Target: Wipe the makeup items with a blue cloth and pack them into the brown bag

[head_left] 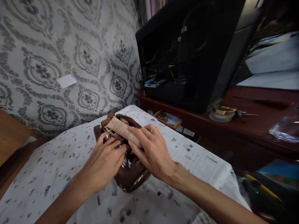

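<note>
A brown zippered bag (134, 179) lies on the patterned white cloth, its top opening spread. Between the thumb and fingers of my right hand (154, 149) is a beige squeeze tube (119, 127) with small print, held slanting over the opening. My left hand (105, 160) is closed, its fingers curled over the near left rim of the bag and partly inside it. Its fingertips are hidden there. Some contents show dimly in the opening, too dark to name.
The white cloth (63, 155) covers the surface under the bag. To the right, a red-brown desk (243, 115) carries a large black monitor or television (182, 62) and a glass jar (221, 115). An open drawer (171, 120) holds small items. Patterned wallpaper (88, 56) stands behind.
</note>
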Demonstrator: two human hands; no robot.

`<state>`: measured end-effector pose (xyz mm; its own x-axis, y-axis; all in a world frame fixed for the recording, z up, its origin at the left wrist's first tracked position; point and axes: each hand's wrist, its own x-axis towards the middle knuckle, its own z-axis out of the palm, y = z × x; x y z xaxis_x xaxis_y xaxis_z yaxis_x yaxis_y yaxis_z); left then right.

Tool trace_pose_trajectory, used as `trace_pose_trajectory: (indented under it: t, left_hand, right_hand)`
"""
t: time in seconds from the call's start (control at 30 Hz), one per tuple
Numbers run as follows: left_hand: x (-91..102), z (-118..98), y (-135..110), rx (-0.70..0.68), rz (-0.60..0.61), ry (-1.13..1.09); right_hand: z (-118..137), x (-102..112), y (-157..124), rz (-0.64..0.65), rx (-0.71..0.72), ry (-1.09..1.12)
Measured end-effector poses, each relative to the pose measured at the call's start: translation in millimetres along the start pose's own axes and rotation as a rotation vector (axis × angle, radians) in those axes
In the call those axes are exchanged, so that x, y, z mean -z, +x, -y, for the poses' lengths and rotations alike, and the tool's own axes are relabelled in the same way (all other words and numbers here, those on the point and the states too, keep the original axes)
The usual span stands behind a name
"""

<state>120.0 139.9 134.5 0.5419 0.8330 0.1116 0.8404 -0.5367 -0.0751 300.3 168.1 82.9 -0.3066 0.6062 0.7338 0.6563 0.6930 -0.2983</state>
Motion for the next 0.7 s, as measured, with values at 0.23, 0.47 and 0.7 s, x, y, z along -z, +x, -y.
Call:
trace_pose_trajectory:
  t: [0.23,0.47,0.7]
  left_hand:
    - [-7.8,32.3,-27.1,0.251,-0.473,-0.272]
    - [-52.4,62.1,-29.7,0.774,-0.577,-0.927]
    - [-72.7,46.1,-7.7,0.726,-0.569,-0.984]
  right_hand:
    - [2.5,-7.6,12.3,0.026,0.005,-0.051]
    - [6.4,-16.7,19.1,0.1,-0.018,-0.084]
    - [10.5,-10.6,26.3,0.273,-0.013,-0.106]
